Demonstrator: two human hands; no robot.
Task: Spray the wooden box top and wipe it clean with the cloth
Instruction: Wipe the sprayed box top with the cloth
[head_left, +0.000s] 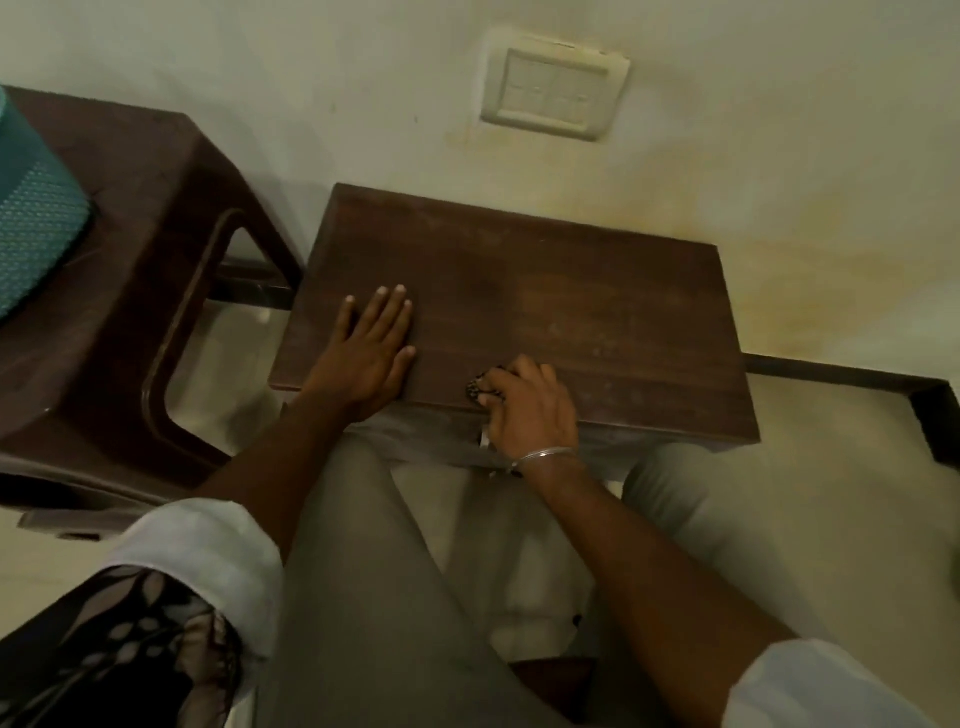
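The dark wooden box (571, 291) stands against the wall, its flat top facing me. My left hand (371, 353) lies flat on the top near its front left corner, fingers straight. My right hand (530, 405) sits at the front edge of the top, fingers curled round a small dark patterned cloth (477, 387) that mostly hides under the hand. No spray bottle is in view.
A brown plastic stool (156, 270) stands to the left with a teal patterned object (31, 218) on it. A switch plate (553, 93) is on the wall behind the box. My knees in grey trousers are close under the box's front edge.
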